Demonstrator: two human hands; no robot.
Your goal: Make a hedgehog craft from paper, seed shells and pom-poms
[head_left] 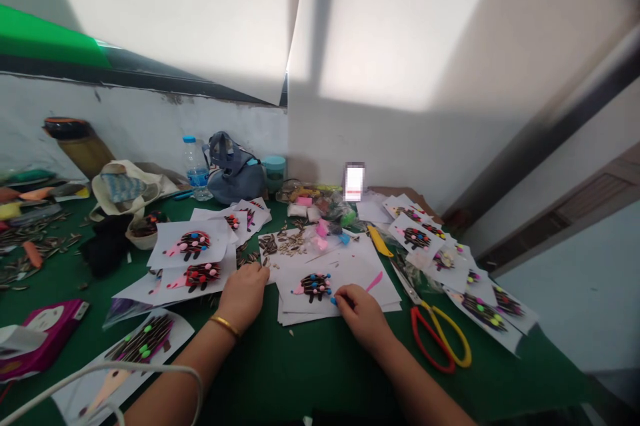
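A hedgehog picture (315, 287) made of striped sunflower seeds, with a pink face and blue and pink clay balls, lies on white paper (300, 314) in front of me. My right hand (361, 316) is at the picture's right side, thumb and fingertips pinching a small piece of blue clay (333, 301). At the paper's left edge rests my left hand (245, 296), its fingers curled closed; what they hold, if anything, is hidden. Loose sunflower seeds (277, 244) are spread on paper beyond the picture. Lumps of pink clay (320, 241) and blue clay (344, 239) sit beside them.
Finished-looking hedgehog cards lie in a left stack (193, 246) and a right stack (445, 259). Scissors (435, 336) with red and yellow handles and a yellow cutter (380, 241) are at right. A water bottle (197, 173) and blue bag (235, 176) stand behind. A white cable (145, 367) crosses the lower left.
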